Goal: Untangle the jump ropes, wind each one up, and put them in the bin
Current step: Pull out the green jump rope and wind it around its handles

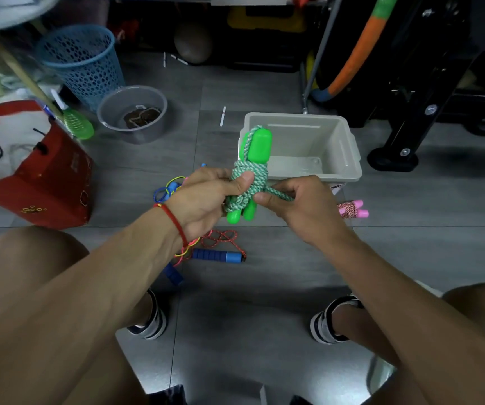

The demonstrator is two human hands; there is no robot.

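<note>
On the floor (264, 287) to the left, near my left wrist, the blue-handled jump rope (217, 255) lies unwound. One blue handle lies flat, a second blue handle (174, 273) shows partly under my forearm, and its red cord (221, 238) lies in loose loops. A cluster of coloured loops (169, 190) lies just left of my left hand; I cannot tell whether these belong to that rope or to another. I judge this rope not yet wound.

My left hand (206, 197) grips the green jump rope (248, 176) around its middle, thumb pressed over the coils. The two green handles stand side by side, upright, with the green-and-white cord wrapped around them in several turns. My right hand (294, 200) pinches the free tail of that cord just right of the bundle. I judge this rope nearly wound, with the tail still to be secured.

Beyond the bundle stands the grey bin (349, 159), on the floor. What shows of its inside holds no rope; the near left corner is hidden behind the bundle.

To the right, near the bin's near corner, the pink-handled jump rope (352, 210) lies wound on the floor, outside the bin. It remains to be placed.

Status: one rope wound, one in hand, one untouched, none binned.
</note>
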